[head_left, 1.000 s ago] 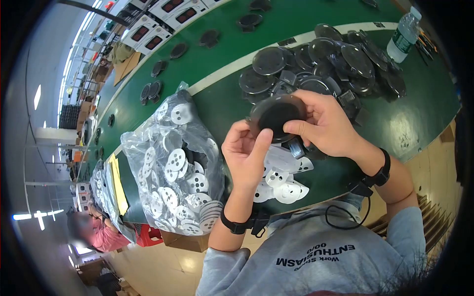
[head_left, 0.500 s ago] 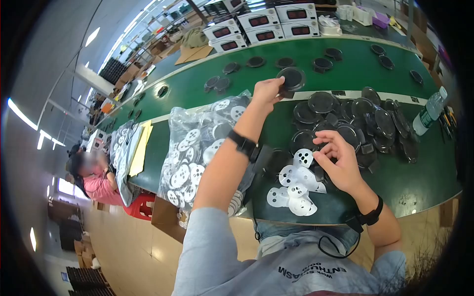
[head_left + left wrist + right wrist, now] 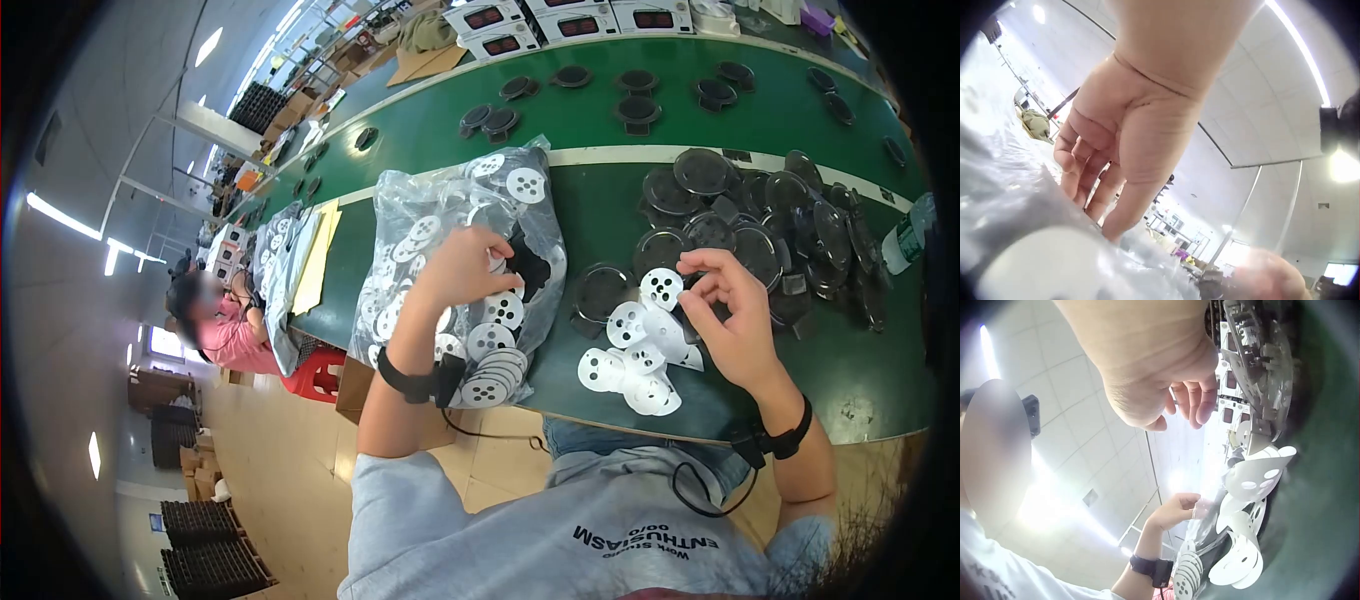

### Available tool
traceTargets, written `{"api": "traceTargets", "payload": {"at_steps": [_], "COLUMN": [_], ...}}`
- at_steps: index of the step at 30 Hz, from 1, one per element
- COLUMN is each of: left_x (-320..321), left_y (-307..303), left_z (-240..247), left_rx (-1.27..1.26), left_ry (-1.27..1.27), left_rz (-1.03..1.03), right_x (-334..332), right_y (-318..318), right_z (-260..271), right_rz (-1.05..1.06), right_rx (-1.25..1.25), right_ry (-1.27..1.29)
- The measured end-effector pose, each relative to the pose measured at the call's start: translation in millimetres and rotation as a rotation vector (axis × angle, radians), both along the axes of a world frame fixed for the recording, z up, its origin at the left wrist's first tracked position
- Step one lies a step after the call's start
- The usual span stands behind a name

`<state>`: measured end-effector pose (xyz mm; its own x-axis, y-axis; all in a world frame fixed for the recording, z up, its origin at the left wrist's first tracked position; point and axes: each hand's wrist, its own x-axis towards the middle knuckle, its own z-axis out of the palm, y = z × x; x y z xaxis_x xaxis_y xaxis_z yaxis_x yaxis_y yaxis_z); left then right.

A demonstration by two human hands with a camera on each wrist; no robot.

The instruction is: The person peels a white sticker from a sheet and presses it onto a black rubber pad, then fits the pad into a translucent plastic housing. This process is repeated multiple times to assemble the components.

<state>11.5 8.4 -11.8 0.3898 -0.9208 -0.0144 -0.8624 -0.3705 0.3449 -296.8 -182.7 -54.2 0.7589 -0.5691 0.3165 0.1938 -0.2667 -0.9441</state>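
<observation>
My left hand (image 3: pixel 468 266) reaches into the mouth of a clear plastic bag (image 3: pixel 545 215), with thumb and fingers apart. Several white discs with holes (image 3: pixel 503 310) lie in the bag, one showing between the fingertips. In the left wrist view the fingers (image 3: pixel 1107 187) point down at the crinkled plastic. My right hand (image 3: pixel 735 315) hovers, loosely curled and holding nothing, beside a small pile of white perforated discs (image 3: pixel 640 355). Some of those discs look bent in the right wrist view. Round black parts with tabs (image 3: pixel 708 172) are heaped just beyond that hand.
Across a pale strip, more round black parts (image 3: pixel 637 112) stand spaced out on the green surface (image 3: pixel 430 110). Boxes (image 3: pixel 575 22) line the back. A water bottle (image 3: pixel 908 236) stands at the right. Yellow sheets (image 3: pixel 318 258) and a seated person (image 3: pixel 235 340) are at the left.
Both hands first held a round black part; the left hand then carried it beyond the pale strip, let it go there and came back to the bag. The right hand stayed near the white discs.
</observation>
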Motion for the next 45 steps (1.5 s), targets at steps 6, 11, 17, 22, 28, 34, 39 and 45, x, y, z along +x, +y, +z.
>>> {"api": "traceTargets", "payload": {"at_steps": [6,11,17,22,28,34,39,45], "left_x": [-7,-11,-91,-154,-153,-152,-152,-153], "left_y": [-2,4,-34,-83,-103,-103,-101,-100], "left_z": [-12,27,12,-36,-65,-75,-76,-75], "left_rx": [-0.195,-0.560,-0.808,-0.732,-0.759,-0.782,-0.807,-0.799], "left_ry": [-0.267,0.197,0.913,1.410,1.353,1.295,1.267,1.205], "left_rz": [0.039,0.400,0.229,-0.023,-0.068,-0.166,-0.149,-0.122], "right_x": [4,4,-6,-9,-3,-2,-3,-4], "right_y": [0,0,6,-1,-12,-12,-11,-14], "right_z": [-10,-8,2,5,-5,-9,-12,-11], "right_rz": [0.003,-0.037,-0.054,-0.285,-0.396,-0.363,-0.311,-0.260], "right_rx": [-0.004,-0.090,-0.362,-0.560,-0.497,-0.471,-0.414,-0.327], "right_ry": [0.026,0.016,-0.192,-0.206,-0.161,-0.142,-0.129,-0.097]}}
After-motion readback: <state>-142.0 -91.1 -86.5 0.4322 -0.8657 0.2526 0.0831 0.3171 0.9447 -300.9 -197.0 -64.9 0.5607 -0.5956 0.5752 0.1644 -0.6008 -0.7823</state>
